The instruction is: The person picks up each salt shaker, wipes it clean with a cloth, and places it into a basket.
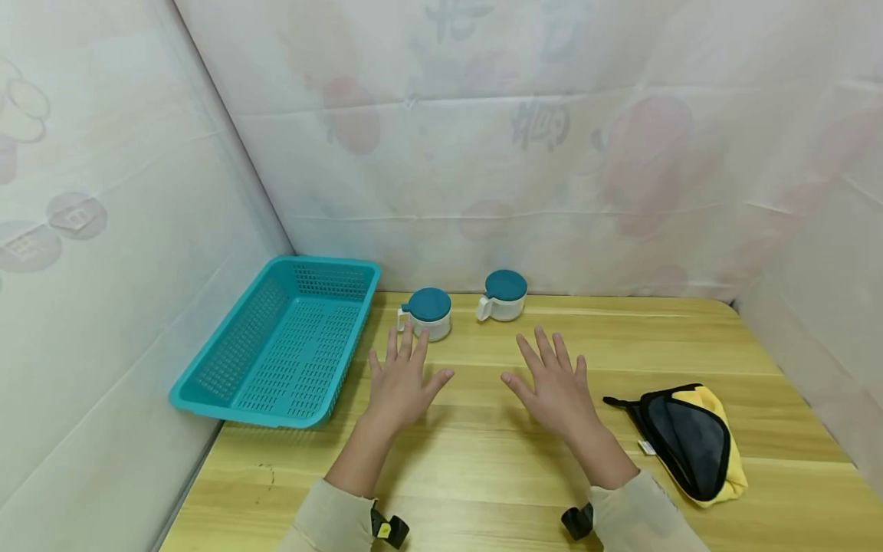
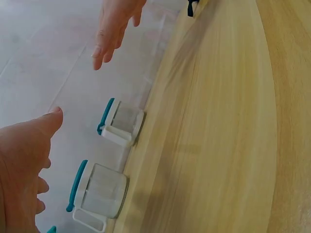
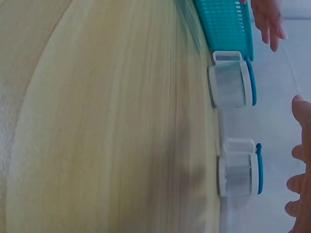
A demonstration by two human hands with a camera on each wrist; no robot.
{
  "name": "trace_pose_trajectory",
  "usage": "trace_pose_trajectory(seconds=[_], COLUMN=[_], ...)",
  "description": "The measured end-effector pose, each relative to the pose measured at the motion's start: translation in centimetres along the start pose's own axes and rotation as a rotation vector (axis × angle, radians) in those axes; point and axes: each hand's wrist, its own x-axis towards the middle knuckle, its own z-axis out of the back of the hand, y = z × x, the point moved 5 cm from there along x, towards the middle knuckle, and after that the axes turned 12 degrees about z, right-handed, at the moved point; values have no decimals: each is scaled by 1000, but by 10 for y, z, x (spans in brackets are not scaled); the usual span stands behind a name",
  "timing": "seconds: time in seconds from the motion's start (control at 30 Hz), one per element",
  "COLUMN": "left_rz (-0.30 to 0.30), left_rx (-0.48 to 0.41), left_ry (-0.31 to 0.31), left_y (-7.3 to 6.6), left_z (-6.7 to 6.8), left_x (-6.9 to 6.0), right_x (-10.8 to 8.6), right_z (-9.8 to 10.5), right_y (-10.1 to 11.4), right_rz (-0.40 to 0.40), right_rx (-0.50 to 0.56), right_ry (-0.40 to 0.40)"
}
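Note:
Two clear jars with teal lids and white handles stand upright near the table's back edge: the left jar point(image 1: 429, 313) and the right jar point(image 1: 503, 296). Over the table, the left hand point(image 1: 400, 385) is held palm down with spread fingers, its fingertips just in front of the left jar in the head view. The right hand point(image 1: 557, 389) hovers likewise, fingers spread, in front of the right jar and a little to its right. Neither hand holds anything. Both wrist views show the jars point(image 2: 103, 190) point(image 3: 238, 167) apart from the hands.
A teal perforated basket point(image 1: 341, 337) with nothing in it stands at the table's left. On the right lies a yellow and black cloth item point(image 1: 690, 441) with a strap. White patterned curtains point(image 1: 483, 153) hang behind and at both sides of the wooden table point(image 1: 483, 475).

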Motion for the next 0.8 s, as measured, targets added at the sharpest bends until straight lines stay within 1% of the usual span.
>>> trace_pose_trajectory(seconds=[0.37, 0.57, 0.7, 0.8], left_rz=[2, 1, -5, -2], left_rx=[2, 8, 14, 2], left_ry=[10, 8, 14, 13], left_y=[-1, 0, -1, -1], left_z=[-4, -5, -5, -4], left_x=[-7, -7, -6, -6], right_x=[-8, -9, -9, -9], right_z=[-4, -6, -3, -1], right_y=[5, 7, 8, 9], right_rz=[1, -3, 1, 4], right_rx=[24, 15, 1, 0], right_ry=[-6, 1, -7, -14])
